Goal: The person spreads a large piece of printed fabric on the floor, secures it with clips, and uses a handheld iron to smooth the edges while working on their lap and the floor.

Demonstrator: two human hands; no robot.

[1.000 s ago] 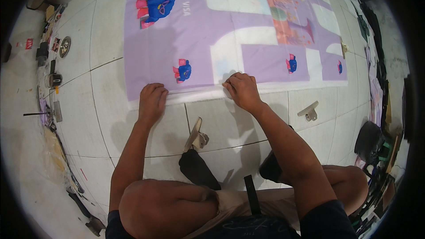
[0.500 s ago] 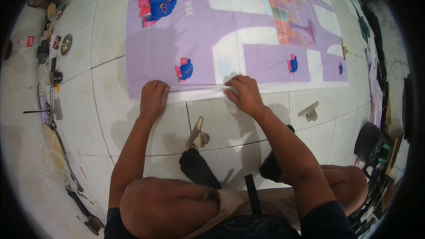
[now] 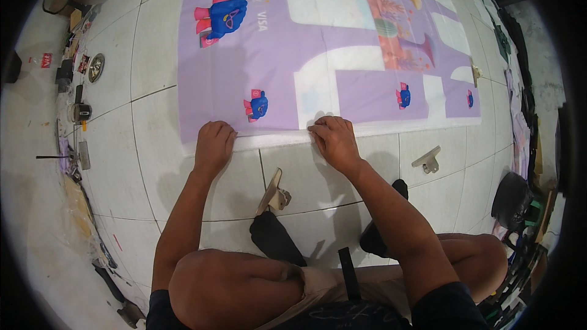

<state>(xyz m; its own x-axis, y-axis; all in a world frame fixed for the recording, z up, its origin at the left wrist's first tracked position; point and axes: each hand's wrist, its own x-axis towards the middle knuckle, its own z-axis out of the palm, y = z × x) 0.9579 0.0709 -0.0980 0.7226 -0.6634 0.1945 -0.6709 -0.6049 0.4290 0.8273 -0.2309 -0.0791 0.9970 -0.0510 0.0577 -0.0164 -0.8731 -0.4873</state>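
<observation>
A large lilac printed fabric sheet (image 3: 214, 85) with white shapes and blue cartoon figures lies spread over the tiled floor. Along its near edge runs a white border (image 3: 269, 140). At the left part of that edge my left hand (image 3: 214, 146) is closed, fingers bent down over the cloth. My right hand (image 3: 334, 142) pinches the same edge farther right, thumb against fingertips. Between the two hands the edge lies nearly straight. A metal bulldog clip (image 3: 274, 194) rests on the floor by my socked foot, and another bulldog clip (image 3: 427, 159) lies beyond my right forearm.
A third clip (image 3: 476, 76) sits at the sheet's right edge. Dark bags and folded cloth (image 3: 513, 198) line the right wall. Tools, a round metal dish (image 3: 96, 67) and a small black-and-metal item (image 3: 80, 112) lie along the left. My black-socked feet (image 3: 275, 235) are close below.
Both hands have come slightly nearer with the sheet's edge, partly as the view shifts. The lilac fold raised between them now lies flatter against the white border.
</observation>
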